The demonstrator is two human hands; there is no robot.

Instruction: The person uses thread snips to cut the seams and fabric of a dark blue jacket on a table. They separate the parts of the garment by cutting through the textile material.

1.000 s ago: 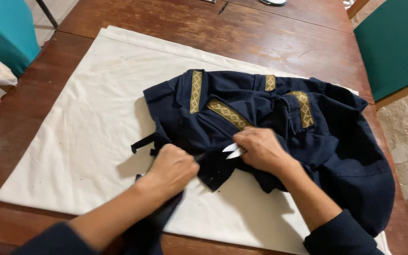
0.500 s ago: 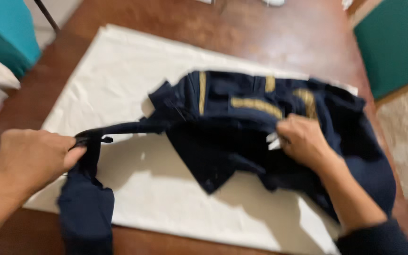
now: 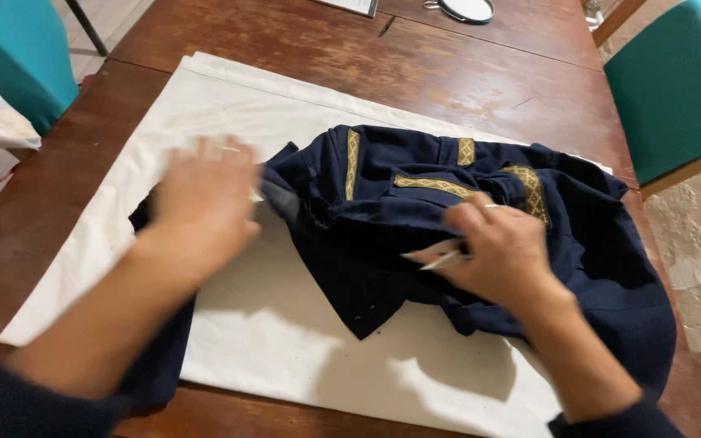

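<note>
Two hands work a navy garment (image 3: 415, 235) with gold braid bands that lies on a white cloth (image 3: 269, 324) spread over a wooden table (image 3: 480, 73). The garment's bulk sits from the middle of the cloth out toward 3 o'clock, its edge spilling past the cloth's border there; its long axis runs roughly from 9 to 3 o'clock, and one dark sleeve (image 3: 160, 365) trails down toward 7 o'clock, reaching the table's near edge.

The left hand (image 3: 204, 207) is blurred, fingers spread flat over the sleeve's upper end at about 9 o'clock of the garment; whether it grips fabric I cannot tell. The right hand (image 3: 501, 247) presses on the garment's middle, fingers curled around a white label (image 3: 440, 255).

Bare cloth lies open at 10 to 12 o'clock and at 6 o'clock. Teal chairs (image 3: 679, 81) stand at 2 and 10 o'clock.
</note>
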